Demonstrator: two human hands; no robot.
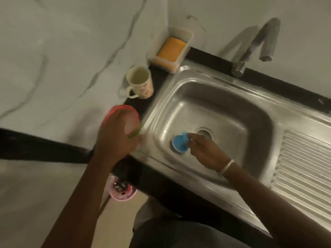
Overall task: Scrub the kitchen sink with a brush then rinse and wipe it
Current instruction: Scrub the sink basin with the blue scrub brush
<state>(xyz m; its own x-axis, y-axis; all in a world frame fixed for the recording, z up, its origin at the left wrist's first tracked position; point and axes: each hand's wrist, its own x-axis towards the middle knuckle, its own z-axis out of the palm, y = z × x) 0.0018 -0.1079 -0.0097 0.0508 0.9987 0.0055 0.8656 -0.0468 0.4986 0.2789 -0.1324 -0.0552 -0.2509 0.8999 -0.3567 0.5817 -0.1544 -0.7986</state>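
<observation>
Right hand [202, 151] reaches into the sink [268, 122], fingers pinching the blue brush [179, 142] against the basin floor, just left of the drain [204, 132]. The brush lies at that hand's fingertips; its long axis cannot be told, only a round blue body showing. Left hand [116, 138] is outside the basin at its left rim, wrapped over a red-rimmed container [131, 120], blurred. Judgement: the right hand alone is placed to scrub. Farther off on the tabletop [157, 83] stand a cup [139, 85] and a sponge tray [171, 51]; the tap [258, 45] rises behind the sink.
</observation>
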